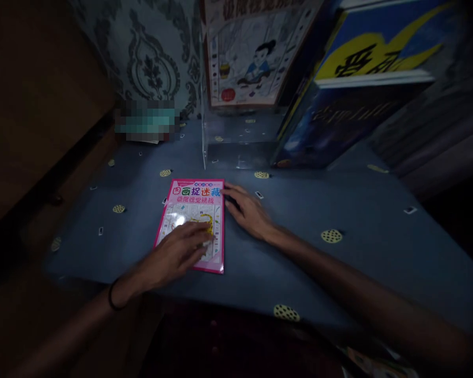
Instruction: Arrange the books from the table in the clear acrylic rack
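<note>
Loosely uncurled, left hand [179, 251] over pink book [197, 195], right hand [249, 211] at its right edge, fingers extended.

Cannot see the whole of the thin, glossy, pink-edged book [199, 210] under the bare left hand [181, 249].
Cannot identify the pixelated teal thing [147, 121] at far left, nor read the faint title of the dark blue book [339, 126], nor see the lower part of the blue-and-yellow book [374, 39] behind. Loses the top of the brown-bordered book [248, 63] and the bottom of a colourful printed thing [372, 362] to the frame's edges.
</note>
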`<state>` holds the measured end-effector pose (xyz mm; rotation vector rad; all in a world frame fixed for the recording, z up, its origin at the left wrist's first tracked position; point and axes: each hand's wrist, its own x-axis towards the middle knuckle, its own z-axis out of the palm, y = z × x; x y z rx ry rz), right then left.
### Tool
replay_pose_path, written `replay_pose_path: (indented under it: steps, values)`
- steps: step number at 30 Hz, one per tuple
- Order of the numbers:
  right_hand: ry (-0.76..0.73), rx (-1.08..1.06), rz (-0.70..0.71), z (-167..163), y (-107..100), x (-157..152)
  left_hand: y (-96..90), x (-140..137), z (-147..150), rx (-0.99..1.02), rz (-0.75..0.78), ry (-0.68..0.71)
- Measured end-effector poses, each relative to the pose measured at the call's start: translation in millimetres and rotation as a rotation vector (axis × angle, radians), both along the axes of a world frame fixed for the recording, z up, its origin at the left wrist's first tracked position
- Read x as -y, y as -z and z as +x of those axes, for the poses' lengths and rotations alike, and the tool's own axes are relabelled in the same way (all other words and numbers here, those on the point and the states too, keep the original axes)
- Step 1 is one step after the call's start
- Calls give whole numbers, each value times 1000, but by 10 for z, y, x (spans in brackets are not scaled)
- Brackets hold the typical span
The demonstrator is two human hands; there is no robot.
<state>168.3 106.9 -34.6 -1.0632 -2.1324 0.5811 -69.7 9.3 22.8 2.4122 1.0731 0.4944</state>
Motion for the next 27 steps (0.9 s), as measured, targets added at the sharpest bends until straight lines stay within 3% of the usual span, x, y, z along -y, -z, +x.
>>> replay_pose_path:
  steps: [5,9,15,21,27]
  values:
    - [0,-45,-50,-26,-73,425,-10,-462,58,-69,80,-277]
    - [-2,-101,-134,-135,-158,667,-105,-652,111,-232,40,-304]
    - [-61,-424,-255,-209,-312,830,-202,-701,206,-422,44,-340]
    - [-177,-323,-123,-215,-298,929,-346,-897,239,-448,-34,-301]
    - [-277,-51,66,-216,-267,964,-432,-968,323,-497,-35,-270]
